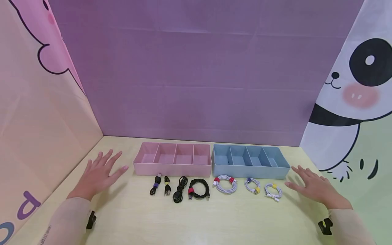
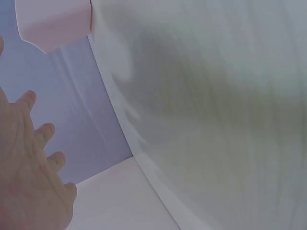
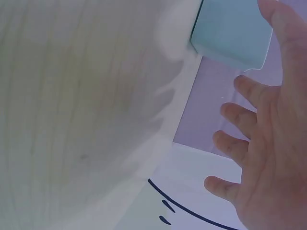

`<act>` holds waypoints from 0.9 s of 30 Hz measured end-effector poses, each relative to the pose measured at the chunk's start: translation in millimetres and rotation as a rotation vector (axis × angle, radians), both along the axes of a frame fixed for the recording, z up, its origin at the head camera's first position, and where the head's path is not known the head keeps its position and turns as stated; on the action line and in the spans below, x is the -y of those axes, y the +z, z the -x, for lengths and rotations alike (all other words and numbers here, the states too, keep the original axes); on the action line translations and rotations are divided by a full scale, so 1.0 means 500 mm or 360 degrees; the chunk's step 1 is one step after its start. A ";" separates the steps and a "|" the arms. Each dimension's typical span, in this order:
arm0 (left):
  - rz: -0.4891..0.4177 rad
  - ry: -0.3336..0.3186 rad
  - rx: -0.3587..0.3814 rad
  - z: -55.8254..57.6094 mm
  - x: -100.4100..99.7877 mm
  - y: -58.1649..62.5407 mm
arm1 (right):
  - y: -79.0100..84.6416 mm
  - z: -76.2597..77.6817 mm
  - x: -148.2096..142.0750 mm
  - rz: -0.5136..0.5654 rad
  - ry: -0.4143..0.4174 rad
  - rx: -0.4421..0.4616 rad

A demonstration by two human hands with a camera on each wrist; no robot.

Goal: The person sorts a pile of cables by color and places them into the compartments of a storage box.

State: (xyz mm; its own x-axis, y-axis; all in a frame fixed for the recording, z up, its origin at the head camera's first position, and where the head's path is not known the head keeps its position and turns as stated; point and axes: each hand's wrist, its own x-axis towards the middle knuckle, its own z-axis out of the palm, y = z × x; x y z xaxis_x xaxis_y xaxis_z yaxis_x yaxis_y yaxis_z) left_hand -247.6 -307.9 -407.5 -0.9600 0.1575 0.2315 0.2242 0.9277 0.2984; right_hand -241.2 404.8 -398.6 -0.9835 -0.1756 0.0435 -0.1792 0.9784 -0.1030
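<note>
My left hand [image 1: 97, 175] is held over the table with fingers spread, left of a pink four-compartment box [image 1: 171, 169]. On the other side, my right hand [image 1: 318, 187] spreads its fingers close to the right end of a blue four-compartment box [image 1: 251, 172]. Neither hand holds anything. In front of the pink box lie coiled black cables: one with a purple tie [image 1: 155, 184], one with a yellow tie [image 1: 167, 185], a larger bundle [image 1: 180, 190] and a loop with a red tie [image 1: 199, 189]. White coiled cables [image 1: 226, 185] [image 1: 252, 185] [image 1: 273, 191] lie before the blue box.
Both boxes stand side by side near the back of the pale wooden table [image 1: 202, 224]. A purple backdrop [image 1: 196, 75] rises behind them. Printed side panels flank the table, with a panda [image 1: 361, 78] on the right one.
</note>
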 end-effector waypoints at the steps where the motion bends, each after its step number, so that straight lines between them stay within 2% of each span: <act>1: -0.0009 -0.0002 0.0011 0.001 -0.002 -0.001 | 0.000 -0.001 0.001 -0.0006 0.0006 -0.0004; 14: -0.0047 -0.0020 0.0053 0.015 -0.026 0.001 | 0.006 -0.002 0.020 -0.0037 0.0069 -0.0018; 23: -0.0167 -0.0060 0.0139 0.021 -0.043 0.002 | 0.011 -0.002 0.035 0.0083 0.0048 0.0152; 27: -0.0238 -0.0078 0.0181 0.026 -0.053 0.006 | 0.014 -0.006 0.044 0.0164 0.0081 0.0180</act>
State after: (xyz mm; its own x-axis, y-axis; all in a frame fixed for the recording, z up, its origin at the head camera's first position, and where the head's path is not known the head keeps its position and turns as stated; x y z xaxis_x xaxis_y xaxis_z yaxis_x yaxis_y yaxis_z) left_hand -260.5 -281.3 -404.6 -0.9733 0.1765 0.1464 0.2249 0.8601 0.4579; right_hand -238.1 382.8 -391.8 -0.9730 -0.2259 -0.0464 -0.2102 0.9515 -0.2246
